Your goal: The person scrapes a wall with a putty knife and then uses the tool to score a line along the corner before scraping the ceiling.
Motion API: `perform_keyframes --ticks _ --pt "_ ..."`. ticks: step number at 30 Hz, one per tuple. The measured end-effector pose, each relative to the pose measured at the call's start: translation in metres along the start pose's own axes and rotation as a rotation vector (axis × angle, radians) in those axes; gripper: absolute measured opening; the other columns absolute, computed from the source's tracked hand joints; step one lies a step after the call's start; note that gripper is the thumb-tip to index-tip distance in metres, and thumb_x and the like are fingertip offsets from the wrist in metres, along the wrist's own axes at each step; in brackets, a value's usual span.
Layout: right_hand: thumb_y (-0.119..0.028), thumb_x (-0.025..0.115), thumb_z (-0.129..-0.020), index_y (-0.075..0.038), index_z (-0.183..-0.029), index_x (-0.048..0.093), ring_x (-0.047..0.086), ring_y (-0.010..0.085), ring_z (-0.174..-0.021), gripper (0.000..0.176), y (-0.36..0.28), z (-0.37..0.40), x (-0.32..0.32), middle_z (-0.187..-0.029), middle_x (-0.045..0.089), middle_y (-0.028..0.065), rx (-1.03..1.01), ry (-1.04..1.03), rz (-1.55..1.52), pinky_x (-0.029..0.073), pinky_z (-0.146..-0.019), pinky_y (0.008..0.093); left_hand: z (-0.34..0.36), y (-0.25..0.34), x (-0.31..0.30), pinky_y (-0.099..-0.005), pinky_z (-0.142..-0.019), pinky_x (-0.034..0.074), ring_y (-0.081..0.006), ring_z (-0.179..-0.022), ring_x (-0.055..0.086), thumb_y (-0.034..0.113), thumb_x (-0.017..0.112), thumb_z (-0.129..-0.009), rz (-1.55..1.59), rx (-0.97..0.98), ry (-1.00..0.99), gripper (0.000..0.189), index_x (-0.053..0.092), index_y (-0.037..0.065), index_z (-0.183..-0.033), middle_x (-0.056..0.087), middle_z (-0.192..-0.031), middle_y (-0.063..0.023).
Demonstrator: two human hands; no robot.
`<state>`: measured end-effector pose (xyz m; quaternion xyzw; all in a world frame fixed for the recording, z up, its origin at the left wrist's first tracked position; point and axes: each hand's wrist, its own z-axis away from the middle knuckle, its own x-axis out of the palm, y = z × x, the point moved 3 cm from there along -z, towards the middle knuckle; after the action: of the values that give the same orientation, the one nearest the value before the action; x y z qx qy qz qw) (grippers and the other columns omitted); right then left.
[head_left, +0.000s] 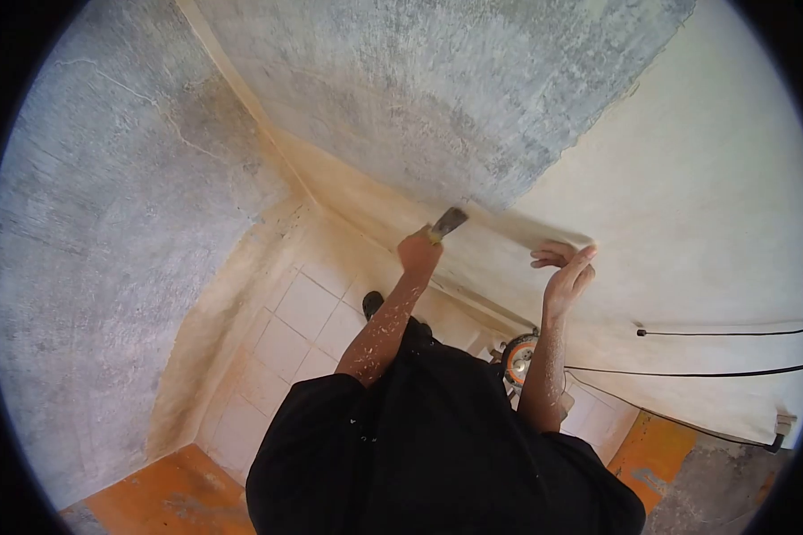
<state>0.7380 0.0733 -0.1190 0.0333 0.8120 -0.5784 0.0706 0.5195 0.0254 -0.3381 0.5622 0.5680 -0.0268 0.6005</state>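
Note:
My left hand (418, 252) is closed round the handle of a scraper (449, 224), whose flat dark blade points up and right, close to the wall. Just above the blade, bare grey wall (401, 98) meets a cream painted layer (687, 178) along a ragged edge. To the right, my right hand (569, 269) is raised near the cream wall with its fingers apart, holding nothing. Pale flakes dot both forearms.
Below my right forearm stands a round orange-rimmed object (518, 358), partly hidden. Black cables (705, 372) run along the right wall. Pale floor tiles (308, 308) lie below the corner; an orange surface (165, 495) is at lower left.

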Motion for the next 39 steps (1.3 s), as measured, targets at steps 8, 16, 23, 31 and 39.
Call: perform_keyframes --ticks 8,16,23,31,39 --pt "-0.051 0.012 -0.101 0.011 -0.072 0.065 0.065 0.0223 -0.053 0.086 -0.003 -0.001 -0.002 -0.060 0.065 0.0162 0.012 -0.023 0.011 0.055 -0.055 0.0293 0.010 -0.026 0.013 -0.0430 -0.058 0.051 -0.0338 -0.064 0.064 0.018 0.067 -0.069 -0.100 -0.105 -0.047 0.027 0.069 0.009 -0.094 0.064 -0.066 -0.0141" --pt "-0.050 0.012 -0.102 0.011 -0.072 0.065 0.065 0.0223 -0.054 0.086 -0.005 0.000 -0.005 -0.059 0.065 0.0163 0.006 -0.023 0.025 0.055 -0.055 0.0289 0.013 -0.033 0.014 -0.0439 -0.059 0.053 -0.0343 -0.063 0.065 0.022 0.068 -0.070 -0.103 -0.170 -0.068 0.024 0.068 0.008 -0.090 0.065 -0.067 -0.0143" --pt "-0.051 0.012 -0.101 0.010 -0.068 0.065 0.065 0.0223 -0.051 0.087 -0.008 0.001 0.000 -0.057 0.064 0.0154 0.056 0.041 0.036 0.055 -0.054 0.0278 0.022 -0.044 0.019 -0.0441 -0.059 0.052 -0.0347 -0.064 0.065 0.020 0.067 -0.069 -0.112 -0.152 -0.102 0.023 0.067 0.009 -0.089 0.065 -0.068 -0.0145" --pt "-0.058 0.007 -0.098 0.009 -0.067 0.065 0.063 0.0226 -0.048 0.094 -0.012 -0.002 0.006 -0.054 0.063 0.0156 0.084 0.127 0.065 0.054 -0.051 0.0286 0.001 -0.002 0.017 -0.0429 -0.060 0.052 -0.0349 -0.065 0.064 0.017 0.070 -0.066 0.079 0.026 -0.068 0.029 0.068 0.010 -0.094 0.065 -0.070 -0.0155" --pt "-0.063 0.005 -0.096 0.008 -0.062 0.064 0.059 0.0224 -0.042 0.099 -0.006 -0.001 0.005 -0.053 0.063 0.0164 0.114 0.204 0.099 0.051 -0.047 0.0266 0.037 -0.086 -0.002 -0.0459 -0.067 0.053 -0.0372 -0.073 0.066 0.023 0.070 -0.071 0.077 -0.141 -0.383 0.021 0.069 0.003 -0.078 0.066 -0.075 -0.0211"
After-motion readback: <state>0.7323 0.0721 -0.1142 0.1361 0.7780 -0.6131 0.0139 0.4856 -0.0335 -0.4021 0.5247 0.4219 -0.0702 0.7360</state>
